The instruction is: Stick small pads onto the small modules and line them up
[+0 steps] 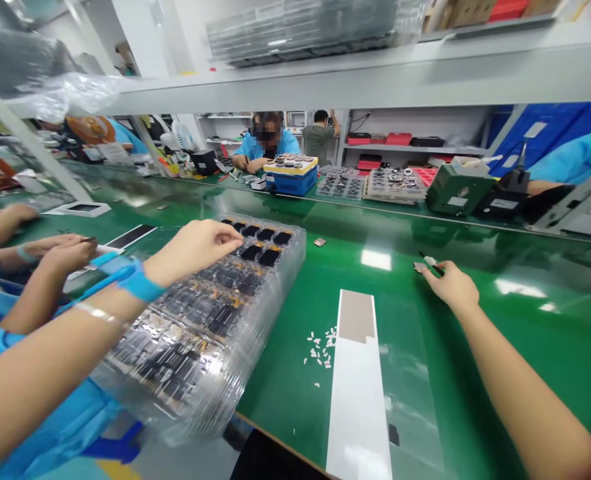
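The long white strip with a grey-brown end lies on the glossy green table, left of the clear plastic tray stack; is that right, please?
Not quite: the head view shows the long white strip lying right of the clear plastic tray stack, not left, on the glossy green table.

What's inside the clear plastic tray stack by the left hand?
Tray stack: top layer holds rows of parts, squarish black ones at the far end, blurred nearer. Left arm covers part of the left side; lower layers' contents are hidden.
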The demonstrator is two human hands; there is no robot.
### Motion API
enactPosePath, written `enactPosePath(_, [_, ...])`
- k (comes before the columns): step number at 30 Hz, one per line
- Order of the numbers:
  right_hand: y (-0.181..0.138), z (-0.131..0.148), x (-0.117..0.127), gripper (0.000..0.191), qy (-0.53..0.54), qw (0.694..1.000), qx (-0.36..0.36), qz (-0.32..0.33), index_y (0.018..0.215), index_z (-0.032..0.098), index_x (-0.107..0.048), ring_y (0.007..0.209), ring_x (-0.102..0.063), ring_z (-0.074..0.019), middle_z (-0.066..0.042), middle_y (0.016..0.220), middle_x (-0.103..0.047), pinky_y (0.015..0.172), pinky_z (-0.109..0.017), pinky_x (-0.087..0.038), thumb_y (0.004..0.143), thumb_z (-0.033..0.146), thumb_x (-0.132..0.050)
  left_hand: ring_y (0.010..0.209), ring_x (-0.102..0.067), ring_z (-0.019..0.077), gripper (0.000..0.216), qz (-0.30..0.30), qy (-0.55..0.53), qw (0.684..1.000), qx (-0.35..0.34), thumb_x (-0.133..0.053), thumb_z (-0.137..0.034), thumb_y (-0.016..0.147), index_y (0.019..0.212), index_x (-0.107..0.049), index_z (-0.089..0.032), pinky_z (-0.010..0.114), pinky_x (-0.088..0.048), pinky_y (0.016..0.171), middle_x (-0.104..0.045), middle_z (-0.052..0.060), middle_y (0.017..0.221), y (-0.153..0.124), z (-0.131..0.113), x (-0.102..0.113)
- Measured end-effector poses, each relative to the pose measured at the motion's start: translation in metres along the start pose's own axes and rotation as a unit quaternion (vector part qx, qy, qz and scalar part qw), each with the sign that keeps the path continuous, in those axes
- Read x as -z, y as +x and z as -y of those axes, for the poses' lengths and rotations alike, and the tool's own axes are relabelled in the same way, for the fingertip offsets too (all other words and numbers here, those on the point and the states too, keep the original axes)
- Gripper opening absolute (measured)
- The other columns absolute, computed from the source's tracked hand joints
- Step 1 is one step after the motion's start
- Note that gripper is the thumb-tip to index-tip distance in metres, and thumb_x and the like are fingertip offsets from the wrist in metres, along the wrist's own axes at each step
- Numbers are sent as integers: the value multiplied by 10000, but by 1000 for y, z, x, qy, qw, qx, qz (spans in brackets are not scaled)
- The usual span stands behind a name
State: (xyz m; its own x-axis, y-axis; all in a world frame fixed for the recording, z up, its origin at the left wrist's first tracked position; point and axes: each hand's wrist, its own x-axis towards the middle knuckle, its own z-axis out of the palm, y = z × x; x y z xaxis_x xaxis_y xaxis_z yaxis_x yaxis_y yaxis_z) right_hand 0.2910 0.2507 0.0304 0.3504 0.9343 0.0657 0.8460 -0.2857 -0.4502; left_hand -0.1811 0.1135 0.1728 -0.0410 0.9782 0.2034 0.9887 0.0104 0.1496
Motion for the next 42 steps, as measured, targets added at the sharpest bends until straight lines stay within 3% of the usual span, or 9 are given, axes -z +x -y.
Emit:
enactPosePath(6, [-50, -2, 11, 267, 45, 991, 124, -36, 874, 205, -643, 610, -560, -228, -48, 671, -596, 560, -315, -361, 818, 454, -564, 676, -689, 255, 377, 30, 23, 999, 22, -673, -578, 732, 687, -743, -210, 273, -428, 562, -759, 65, 698, 36, -4, -37])
enactPosePath(11, [-108, -2, 21, 359, 118, 973, 198, -28, 793, 209, -652, 519, -463, -163, 11, 577, -497, 535, -287, -356, 793, 549, -535, 620, -676, 255, 335, 66, 26, 997, 23, -722, -553, 650, 584, -695, -226, 268, -414, 526, -730, 52, 616, 46, -11, -35])
enactPosePath(15, [-142, -5, 20, 364, 180, 960, 215, -18, 779, 202, -647, 507, -429, -137, 32, 560, -457, 504, -262, -352, 833, 539, -521, 704, -684, 293, 242, 38, 33, 999, -6, -592, -405, 767, 652, -665, -205, 300, -431, 608, -740, 94, 710, 44, -19, -28])
enactPosePath(18, [-165, -3, 20, 336, 219, 951, 218, -8, 812, 202, -642, 525, -446, -131, 33, 587, -476, 505, -249, -375, 877, 503, -509, 723, -682, 267, 291, 16, 8, 999, -35, -406, -360, 901, 784, -616, -198, 308, -452, 653, -738, 85, 761, 19, -35, -15])
enactPosePath(22, [-202, 10, 27, 222, 301, 924, 235, 34, 813, 206, -630, 577, -495, -125, 9, 688, -569, 518, -229, -401, 902, 400, -565, 523, -626, 189, 288, 40, -159, 981, -100, -364, -401, 969, 855, -572, -239, 275, -462, 537, -667, -13, 611, -68, -71, -5])
enactPosePath(27, [-239, 29, 39, 60, 341, 879, 323, 89, 921, 217, -637, 493, -410, -95, 42, 653, -481, 439, -217, -323, 888, 263, -616, 659, -690, 208, 97, 114, -351, 906, -206, -557, -254, 910, 946, -581, -341, 284, -508, 583, -733, -20, 797, -173, -121, -44])
enactPosePath(31, [-248, 31, 33, 129, 331, 840, 420, 88, 972, 214, -621, 582, -508, -123, -6, 763, -586, 499, -240, -404, 845, 212, -642, 709, -648, 171, 114, 153, -462, 869, -93, -475, -245, 993, 905, -543, -267, 254, -475, 660, -683, -6, 799, -170, -147, -104])
enactPosePath(35, [-248, 28, 16, 83, 272, 852, 442, 67, 953, 207, -608, 635, -601, -133, -23, 804, -640, 537, -243, -464, 877, 177, -622, 621, -550, 145, 184, 160, -559, 812, -51, -478, -300, 1009, 850, -536, -229, 232, -402, 579, -613, -15, 715, -146, -158, -149])
enactPosePath(42, [-247, 26, 5, 124, 191, 848, 493, 44, 1030, 179, -647, 663, -650, -126, -40, 853, -693, 566, -237, -501, 978, 179, -535, 636, -547, 144, 173, 170, -568, 804, -43, -492, -316, 1011, 886, -559, -217, 223, -392, 589, -630, -7, 746, -153, -154, -155])
